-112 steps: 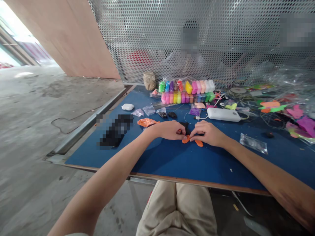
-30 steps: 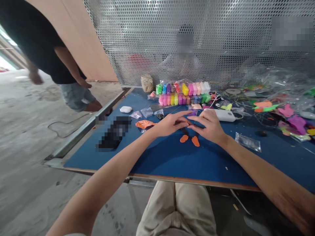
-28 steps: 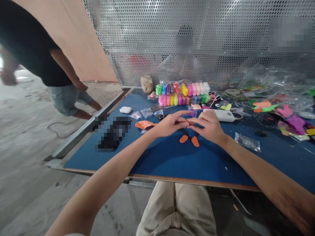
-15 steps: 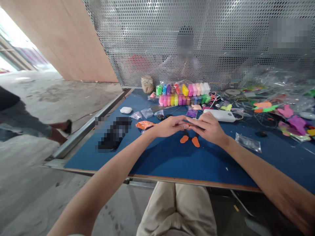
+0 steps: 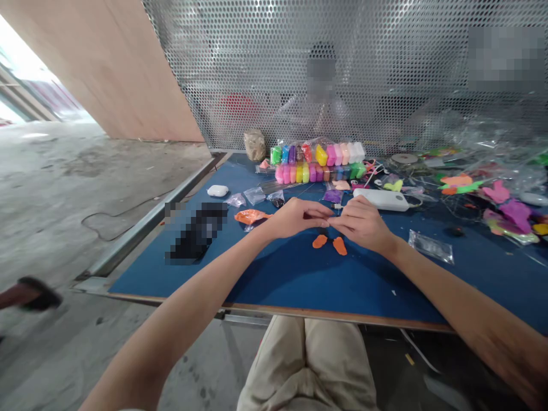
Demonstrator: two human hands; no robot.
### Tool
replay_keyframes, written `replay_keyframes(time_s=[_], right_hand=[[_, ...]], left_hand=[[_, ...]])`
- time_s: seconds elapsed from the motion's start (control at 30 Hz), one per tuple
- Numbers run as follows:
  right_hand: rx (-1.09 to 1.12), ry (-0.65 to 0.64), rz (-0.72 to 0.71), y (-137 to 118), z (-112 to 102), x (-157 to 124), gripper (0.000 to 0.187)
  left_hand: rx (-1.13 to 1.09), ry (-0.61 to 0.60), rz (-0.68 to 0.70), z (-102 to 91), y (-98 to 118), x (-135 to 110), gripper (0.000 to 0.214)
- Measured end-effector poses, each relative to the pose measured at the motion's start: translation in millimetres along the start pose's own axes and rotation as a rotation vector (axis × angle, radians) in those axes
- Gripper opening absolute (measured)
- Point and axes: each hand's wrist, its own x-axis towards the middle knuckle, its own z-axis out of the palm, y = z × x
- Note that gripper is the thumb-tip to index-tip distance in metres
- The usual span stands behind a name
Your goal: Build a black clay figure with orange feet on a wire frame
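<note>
My left hand (image 5: 297, 219) and my right hand (image 5: 363, 223) meet fingertip to fingertip over the blue table. Both are closed in a pinch, and whatever sits between the fingertips is too small or hidden to make out. Just below them on the tabletop lie two flat orange foot-shaped clay pieces, a left one (image 5: 319, 241) and a right one (image 5: 339, 246). Dark bits show above these pieces, partly covered by my fingers. An orange clay lump in clear wrap (image 5: 250, 216) lies beside my left wrist.
Packs of coloured clay (image 5: 317, 173) stand at the back before a perforated metal panel (image 5: 265, 68). A white power strip (image 5: 381, 200) lies behind my right hand. Left are a white earphone case (image 5: 218, 190) and a blurred-out black object (image 5: 199, 231). Clay shapes and plastic clutter the right.
My hands stay together, with the fingertips shifting slightly and the right fingers curling in more. A passer-by at the left has moved mostly out of view, leaving a foot.
</note>
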Motion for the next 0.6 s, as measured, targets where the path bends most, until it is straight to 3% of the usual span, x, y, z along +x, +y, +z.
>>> replay_keyframes(time_s=[0.3, 0.5, 0.6], right_hand=[[-0.016, 0.036, -0.009, -5.2, -1.8, 3.6, 0.016], [0.061, 0.099, 0.206, -5.1, -0.6, 3.6, 0.016], [0.128, -0.042, 0.137, -3.7, 1.8, 3.9, 0.018]], left_hand=[[0.057, -0.007, -0.015, -2.4, 4.4, -2.0, 0.032], [0.537, 0.065, 0.142, -16.6, 3.5, -0.7, 0.025], [0.626, 0.063, 0.165, -19.8, -1.4, 0.2, 0.025]])
